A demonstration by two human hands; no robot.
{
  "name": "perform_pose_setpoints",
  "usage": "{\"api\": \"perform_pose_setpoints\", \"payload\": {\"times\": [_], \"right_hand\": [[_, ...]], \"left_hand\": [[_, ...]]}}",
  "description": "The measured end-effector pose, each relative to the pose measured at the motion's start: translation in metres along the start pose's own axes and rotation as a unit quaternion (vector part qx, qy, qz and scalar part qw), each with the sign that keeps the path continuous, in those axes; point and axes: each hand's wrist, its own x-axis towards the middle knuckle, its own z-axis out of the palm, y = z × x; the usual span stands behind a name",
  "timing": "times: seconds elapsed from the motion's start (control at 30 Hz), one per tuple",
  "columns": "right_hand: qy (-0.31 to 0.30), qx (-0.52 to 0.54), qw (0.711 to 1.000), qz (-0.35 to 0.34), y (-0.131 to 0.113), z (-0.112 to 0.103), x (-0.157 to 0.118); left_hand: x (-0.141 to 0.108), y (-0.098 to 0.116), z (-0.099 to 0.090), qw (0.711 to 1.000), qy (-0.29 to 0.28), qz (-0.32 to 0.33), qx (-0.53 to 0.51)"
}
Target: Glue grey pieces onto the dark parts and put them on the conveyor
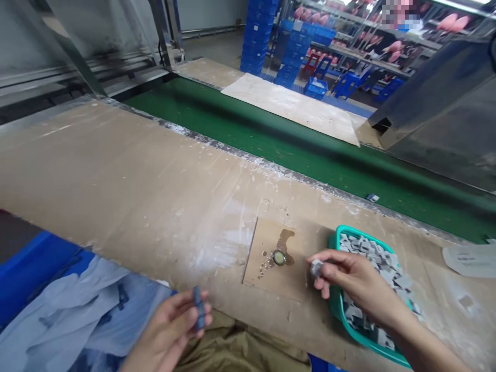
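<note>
My left hand (174, 325), low near the table's front edge, is closed on a small dark blue-grey bar-shaped piece (199, 308) held upright. My right hand (349, 274) pinches a small grey-white piece (316, 267) at the left rim of a teal basket (336, 297). Many similar grey-white pieces (362, 248) fill that basket. Left of the right hand lies a cardboard sheet (258, 268) with dark wet stains. A small round container (279, 257) with pale yellowish contents stands on the cardboard.
Beyond the worktable (127, 175) runs a green conveyor belt (240, 129), with a small piece (372, 198) at its near edge. A blue bin (34, 253) with white sheets (73, 310) is at lower left. Blue crates (259, 36) are stacked behind. A pale sheet (470, 260) lies right.
</note>
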Motion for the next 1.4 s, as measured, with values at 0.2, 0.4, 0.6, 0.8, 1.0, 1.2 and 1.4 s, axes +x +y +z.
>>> {"api": "perform_pose_setpoints", "payload": {"times": [0.2,0.4,0.6,0.8,1.0,1.2,1.4], "right_hand": [[0.066,-0.241,0.958,-0.144,0.018,0.019,0.019],[0.076,-0.373,0.9,-0.212,0.026,0.022,0.026],[0.05,-0.391,0.891,-0.225,0.031,0.024,0.031],[0.09,-0.317,0.93,-0.162,0.016,0.023,0.023],[0.098,-0.07,0.993,-0.022,-0.006,0.034,-0.002],[0.041,-0.036,0.998,-0.02,-0.007,0.039,-0.01],[0.051,-0.152,0.985,-0.063,-0.011,0.046,-0.006]], "left_hand": [[0.021,-0.02,0.055,0.982,-0.178,-0.022,-0.063],[0.018,-0.028,0.057,0.983,-0.172,-0.029,-0.053],[0.027,-0.032,0.055,0.987,-0.151,-0.018,-0.051],[0.035,-0.04,0.064,0.99,-0.133,-0.012,-0.046],[0.037,-0.047,0.088,0.984,-0.169,0.017,-0.062],[0.031,-0.044,0.097,0.976,-0.207,0.071,-0.023],[0.036,-0.047,0.1,0.973,-0.148,0.17,0.041]]}}
